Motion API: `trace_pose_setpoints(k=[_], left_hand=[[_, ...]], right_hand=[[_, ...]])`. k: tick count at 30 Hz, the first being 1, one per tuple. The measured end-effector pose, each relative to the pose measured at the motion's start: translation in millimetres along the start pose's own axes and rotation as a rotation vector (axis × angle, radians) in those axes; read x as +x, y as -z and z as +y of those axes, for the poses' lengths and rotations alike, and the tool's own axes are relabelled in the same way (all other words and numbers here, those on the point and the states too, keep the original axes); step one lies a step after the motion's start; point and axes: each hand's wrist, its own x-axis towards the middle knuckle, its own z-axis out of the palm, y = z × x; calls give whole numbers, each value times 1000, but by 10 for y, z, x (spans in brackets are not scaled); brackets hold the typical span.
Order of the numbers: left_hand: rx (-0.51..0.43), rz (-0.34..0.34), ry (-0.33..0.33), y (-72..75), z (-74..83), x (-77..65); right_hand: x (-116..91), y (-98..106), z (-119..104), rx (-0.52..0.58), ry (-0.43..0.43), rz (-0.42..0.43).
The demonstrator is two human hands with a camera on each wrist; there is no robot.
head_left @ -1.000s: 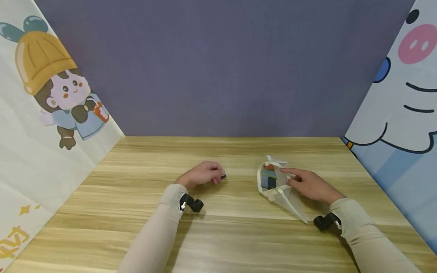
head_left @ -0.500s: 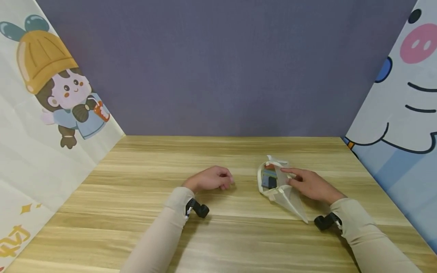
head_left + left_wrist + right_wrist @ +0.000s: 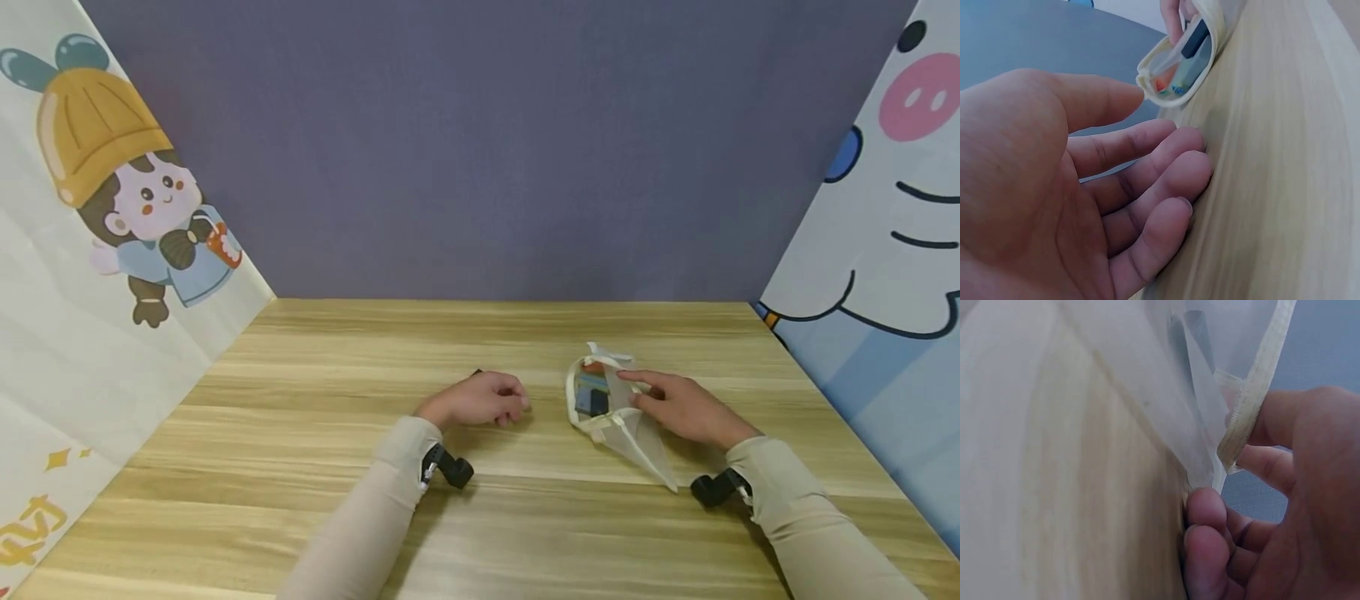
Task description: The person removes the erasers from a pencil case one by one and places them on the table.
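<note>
A whitish translucent zip pouch (image 3: 628, 432) lies on the table with its mouth facing left. Inside it show a blue-grey item (image 3: 582, 398), a black item (image 3: 598, 402) and something orange (image 3: 1163, 82). My right hand (image 3: 686, 408) grips the pouch; in the right wrist view its thumb and fingers are at the zip edge (image 3: 1254, 394). To the left of the mouth is my left hand (image 3: 483, 398), low over the table, fingers loosely curled around nothing. Just behind it a small black thing (image 3: 477, 372) peeks out, mostly hidden.
The wood-grain table (image 3: 262, 467) reaches back to a grey-purple panel (image 3: 495, 150). Cartoon-printed walls flank it at the left (image 3: 45, 333) and right (image 3: 885, 375).
My left hand has moved right and slightly nearer, toward the pouch. The small black thing seen at its fingertips earlier is no longer there; one now shows behind the hand. My right hand stays put.
</note>
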Motion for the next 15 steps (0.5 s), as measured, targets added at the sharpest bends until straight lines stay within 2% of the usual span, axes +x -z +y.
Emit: trace_pose_setpoints(k=[7,15], left_hand=[[-39,-19,1,-57,72,21],[-76,-43,-7,-90,83,38]], right_hand=[[-11,0,-17,5,2,3],[-5,-4,-23,-3,0,4]])
